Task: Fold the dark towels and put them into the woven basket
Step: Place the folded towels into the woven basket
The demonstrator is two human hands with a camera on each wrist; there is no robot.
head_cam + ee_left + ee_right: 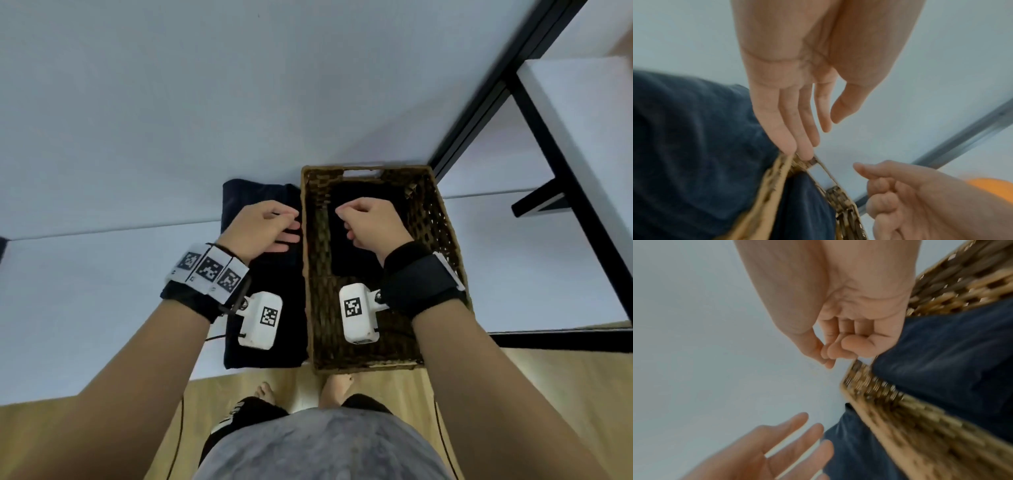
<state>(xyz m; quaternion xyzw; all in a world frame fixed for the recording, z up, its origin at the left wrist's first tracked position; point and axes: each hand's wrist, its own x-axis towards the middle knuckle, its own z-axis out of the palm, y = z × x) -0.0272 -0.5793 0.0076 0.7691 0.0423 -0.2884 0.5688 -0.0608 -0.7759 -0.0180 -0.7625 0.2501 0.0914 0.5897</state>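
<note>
A brown woven basket [318, 246] stands on the white table [137, 137] in front of me. A folded dark towel [363, 198] lies inside it. Another folded dark towel [260, 329] lies on the table against the basket's left side. My left hand [270, 228] hovers over this towel with straight, relaxed fingers and holds nothing; the left wrist view shows its fingers [795, 133] spread above the basket rim [822, 170]. My right hand [370, 222] is over the basket, fingers curled into a loose fist [846, 345] that holds nothing.
A black metal frame [534, 113] and a second white surface [582, 102] stand at the right. The table's near edge runs just behind the basket's front, with wooden floor [239, 394] and my feet below. Cables hang from both wrist cameras.
</note>
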